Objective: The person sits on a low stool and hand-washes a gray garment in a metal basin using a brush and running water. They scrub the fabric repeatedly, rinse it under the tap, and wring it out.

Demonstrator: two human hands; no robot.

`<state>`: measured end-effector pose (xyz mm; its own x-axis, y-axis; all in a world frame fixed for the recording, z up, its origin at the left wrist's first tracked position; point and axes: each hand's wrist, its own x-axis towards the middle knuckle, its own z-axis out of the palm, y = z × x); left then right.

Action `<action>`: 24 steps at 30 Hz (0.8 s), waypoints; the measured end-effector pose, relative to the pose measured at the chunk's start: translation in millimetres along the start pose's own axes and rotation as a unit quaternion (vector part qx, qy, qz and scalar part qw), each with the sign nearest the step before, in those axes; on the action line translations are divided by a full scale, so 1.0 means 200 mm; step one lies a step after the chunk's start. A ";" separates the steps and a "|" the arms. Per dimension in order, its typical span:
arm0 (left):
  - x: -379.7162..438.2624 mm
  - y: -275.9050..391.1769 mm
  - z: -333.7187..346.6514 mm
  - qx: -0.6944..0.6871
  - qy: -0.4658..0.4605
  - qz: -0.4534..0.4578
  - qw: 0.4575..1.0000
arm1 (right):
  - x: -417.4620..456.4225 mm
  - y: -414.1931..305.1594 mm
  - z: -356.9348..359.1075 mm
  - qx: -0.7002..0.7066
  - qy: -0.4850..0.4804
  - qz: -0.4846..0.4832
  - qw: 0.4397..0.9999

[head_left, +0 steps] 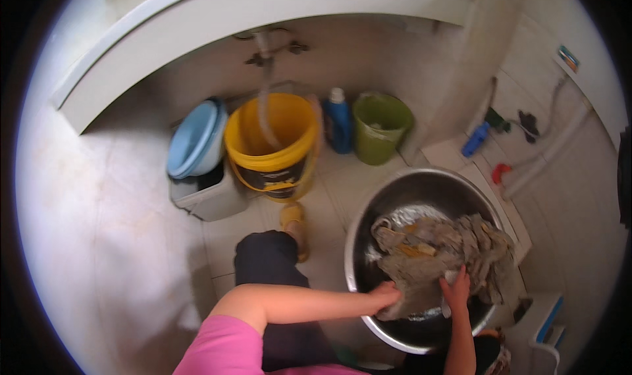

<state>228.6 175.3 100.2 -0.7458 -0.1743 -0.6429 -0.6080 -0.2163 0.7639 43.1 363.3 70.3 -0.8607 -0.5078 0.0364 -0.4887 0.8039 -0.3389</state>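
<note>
A large stainless steel basin [350, 256] stands on the tiled floor before me, to the right of my leg. In it lies a wet, crumpled grey-brown cloth or garment [424, 271], part of which hangs over the right rim. My left hand [386, 295] grips the near left edge of the cloth, just inside the basin. My right hand [458, 290] is closed around a white, elongated object [446, 308], perhaps a bar of soap, against the near side of the cloth. Water glints on the basin's bottom.
Beneath a white counter [276, 14] stand light blue basins [192, 138] on a grey bin [212, 202], a yellow bucket [271, 162] with a drain hose, a blue bottle [338, 128] and a green bin [377, 140]. Pipes [548, 150] run right; a white plastic item [535, 320] stands near.
</note>
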 end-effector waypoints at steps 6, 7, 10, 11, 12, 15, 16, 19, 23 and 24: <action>-0.01 0.12 -0.04 -0.261 0.089 -0.068 0.959 | 0.06 -0.32 -0.17 0.470 -0.039 0.138 0.871; 0.01 0.08 -0.06 -0.240 0.101 -0.085 0.962 | -0.01 -0.53 -0.21 0.553 -0.113 0.188 0.804; -0.05 0.15 -0.07 -0.424 0.016 -0.097 0.900 | -0.18 -0.90 -0.16 0.560 -0.210 0.003 0.801; -0.01 0.08 -0.08 -0.514 -0.033 0.005 0.857 | -0.20 -0.94 -0.10 0.433 -0.122 -0.147 0.881; -0.03 0.11 -0.12 -0.499 -0.037 -0.070 0.863 | -0.15 -0.90 -0.05 0.338 -0.065 -0.146 0.928; -0.14 0.21 -0.13 -0.460 -0.154 -0.090 0.870 | 0.12 -0.31 0.13 0.051 -0.057 -0.045 0.996; -0.16 0.23 -0.12 -0.436 -0.130 -0.084 0.887 | 0.16 -0.22 0.12 0.016 0.037 -0.115 0.993; -0.25 0.30 -0.05 -0.376 -0.117 -0.058 0.917 | 0.28 0.06 -0.04 -0.125 0.150 -0.128 0.972; -0.25 0.23 -0.15 -0.190 -0.068 0.035 0.979 | 0.34 0.02 -0.18 -0.071 0.028 0.017 0.997; -0.19 0.15 -0.19 -0.121 -0.044 0.032 0.991 | 0.32 -0.05 -0.14 -0.038 0.018 0.003 0.999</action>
<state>249.0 137.9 145.7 -0.8082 -0.1127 -0.5780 -0.4834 -0.4336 0.7605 -10.9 330.6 102.5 -0.8671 -0.4932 0.0695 -0.4925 0.8283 -0.2671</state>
